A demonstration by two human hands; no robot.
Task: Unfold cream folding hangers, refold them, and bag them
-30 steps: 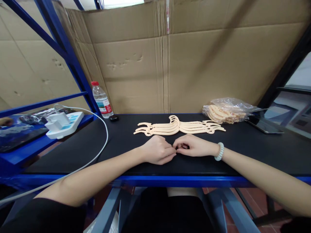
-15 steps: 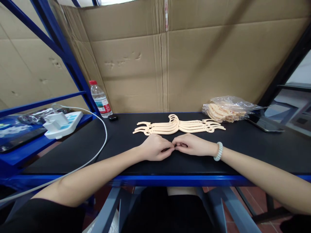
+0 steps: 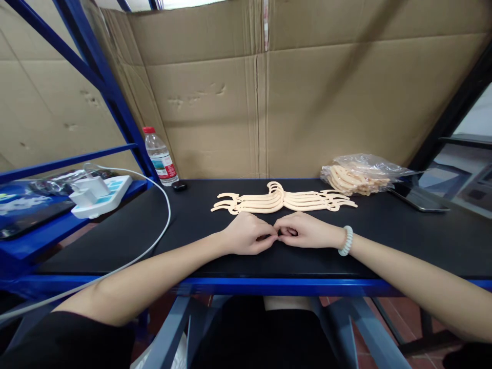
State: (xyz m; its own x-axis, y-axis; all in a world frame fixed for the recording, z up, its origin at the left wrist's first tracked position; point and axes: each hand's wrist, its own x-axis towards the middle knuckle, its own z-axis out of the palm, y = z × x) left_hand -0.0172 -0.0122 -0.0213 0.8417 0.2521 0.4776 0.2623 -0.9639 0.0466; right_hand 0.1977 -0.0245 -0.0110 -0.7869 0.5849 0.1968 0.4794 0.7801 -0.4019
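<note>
Left hand (image 3: 249,233) and right hand (image 3: 303,229) curl loosely, tips touching, any hold impossible to tell; hangers (image 3: 261,204) lie just beyond.

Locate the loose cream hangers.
In the head view, the loose cream hangers lie overlapped on the black tabletop, just beyond the left hand and right hand, between the bottle at left and the plastic bag at right.

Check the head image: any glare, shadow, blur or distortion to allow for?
Head view: highlights on the clear plastic bag; a soft diagonal shadow across the right side of the cardboard; wide-angle stretching toward the edges; the beige hangers look fairly sharp.
</note>
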